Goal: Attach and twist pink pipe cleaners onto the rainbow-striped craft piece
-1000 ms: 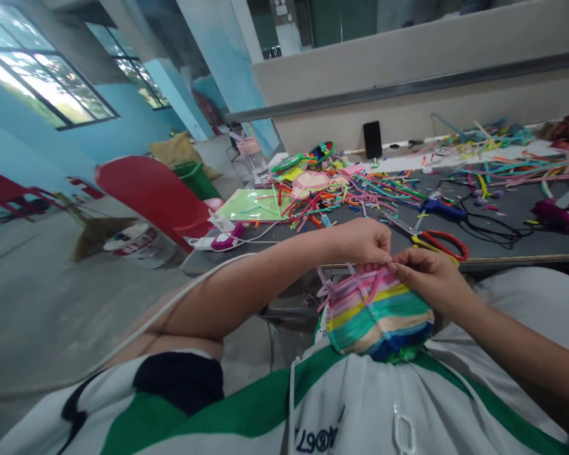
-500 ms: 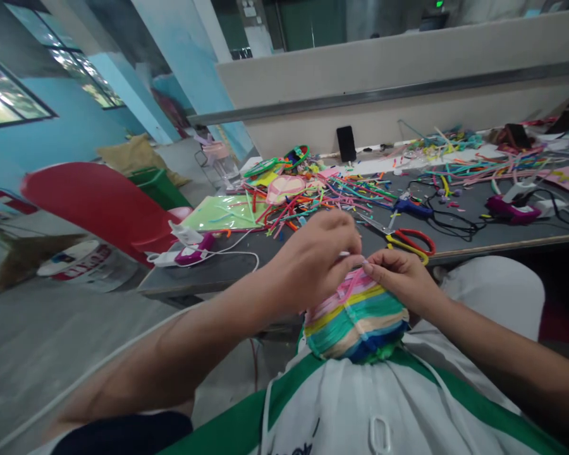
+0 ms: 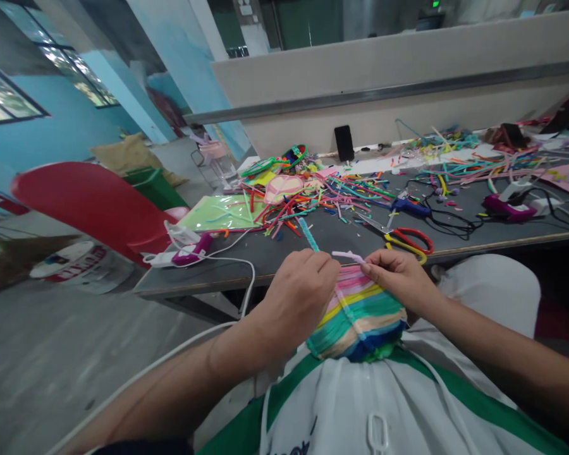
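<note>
In my lap, against my front, rests a rounded piece wrapped in bands of coloured pipe cleaner point(image 3: 360, 316), with pink, yellow, teal, beige and blue rows. My right hand point(image 3: 396, 275) pinches a pale purple pipe cleaner point(image 3: 348, 255) at the top right edge, its free end pointing left. Curled at the upper left edge of the piece is my left hand point(image 3: 308, 284), closed; its fingers hide what they grip. A light blue fuzzy strip point(image 3: 308, 234) shows just beyond its knuckles; I cannot tell whether it touches them.
Scissors with red and yellow handles point(image 3: 408, 243) lie at the table edge. Behind are a blue glue gun point(image 3: 412, 207), a heap of pipe cleaners point(image 3: 322, 196), and a phone point(image 3: 344, 143). Purple power strips point(image 3: 192, 249) trail white cables. A red chair point(image 3: 85, 202) stands left.
My left hand has moved down and left from the top of the piece, baring the pale purple end and the light blue strip. My right hand has stayed about where it was.
</note>
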{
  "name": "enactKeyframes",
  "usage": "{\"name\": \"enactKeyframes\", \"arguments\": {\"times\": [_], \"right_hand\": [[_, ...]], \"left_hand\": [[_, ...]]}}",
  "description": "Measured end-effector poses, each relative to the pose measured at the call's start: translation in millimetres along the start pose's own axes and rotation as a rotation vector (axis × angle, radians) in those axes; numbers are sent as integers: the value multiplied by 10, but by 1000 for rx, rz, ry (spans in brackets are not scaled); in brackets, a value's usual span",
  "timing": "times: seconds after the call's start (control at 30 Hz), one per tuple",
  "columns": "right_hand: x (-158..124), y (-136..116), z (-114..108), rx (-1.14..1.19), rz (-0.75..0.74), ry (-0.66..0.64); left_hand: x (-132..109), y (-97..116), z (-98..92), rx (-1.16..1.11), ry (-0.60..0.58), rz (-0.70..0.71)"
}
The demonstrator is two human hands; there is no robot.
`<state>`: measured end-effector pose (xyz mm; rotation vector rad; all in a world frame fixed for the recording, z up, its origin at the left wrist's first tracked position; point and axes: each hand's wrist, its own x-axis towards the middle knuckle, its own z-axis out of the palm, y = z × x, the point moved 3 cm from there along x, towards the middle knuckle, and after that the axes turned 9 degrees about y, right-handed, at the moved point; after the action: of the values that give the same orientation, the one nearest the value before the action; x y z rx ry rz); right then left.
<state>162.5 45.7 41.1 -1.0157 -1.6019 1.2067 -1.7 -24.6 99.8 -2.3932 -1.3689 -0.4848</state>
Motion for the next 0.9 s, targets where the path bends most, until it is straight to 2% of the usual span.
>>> {"name": "enactKeyframes", "arguments": {"times": [0.17, 0.2, 0.27, 0.33, 0.4, 0.5, 0.57, 0.67, 0.77, 0.9], "right_hand": [[27, 18, 14, 32, 18, -24], [43, 17, -4, 42, 23, -13], [83, 17, -67, 69, 37, 23], [127, 23, -153, 125, 55, 52], [171, 36, -234, 224, 79, 65], [233, 44, -301, 441, 118, 65], [272, 26, -293, 567, 131, 54], [310, -25, -199, 675, 142, 0], [305, -64, -55, 708, 158, -94], [263, -46, 78, 733, 171, -195]], "left_hand": [[51, -42, 51, 56, 11, 21], [64, -57, 41, 38, 48, 25], [80, -114, -28, -46, 202, 3], [65, -229, -133, -179, 411, -104], [15, -398, -210, -367, 605, -299], [-63, -645, -166, -771, 751, -603], [-72, -730, -53, -1027, 727, -749], [5, -678, 103, -1219, 537, -801], [134, -498, 161, -1299, 364, -685], [248, -342, 161, -1297, 291, -415]]}}
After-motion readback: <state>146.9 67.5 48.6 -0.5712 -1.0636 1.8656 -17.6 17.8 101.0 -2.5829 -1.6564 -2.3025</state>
